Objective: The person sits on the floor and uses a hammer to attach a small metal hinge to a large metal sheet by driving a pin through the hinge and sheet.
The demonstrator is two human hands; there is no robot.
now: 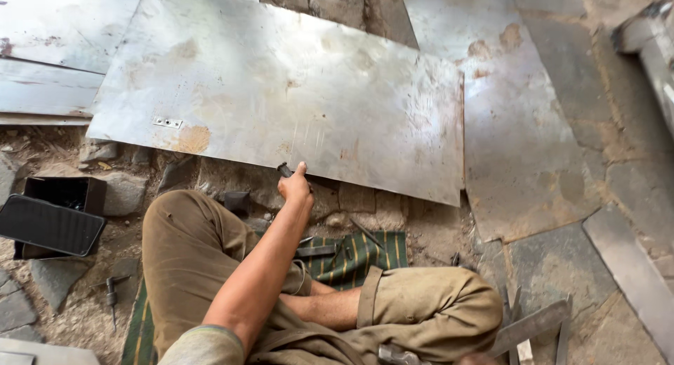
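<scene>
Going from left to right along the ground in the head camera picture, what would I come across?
Dark phone on a black box → small hammer → hand gripping a dark tool → green striped cloth → metal strips.

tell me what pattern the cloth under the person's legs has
The cloth is dark green with thin yellow stripes, seen in the head view.

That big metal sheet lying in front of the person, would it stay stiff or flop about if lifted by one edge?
The metal sheet looks thin and wide, so it would probably flex and wobble. Its near edge overhangs uneven stones, so pressing there might rock it. The bare edges may be sharp.
</scene>
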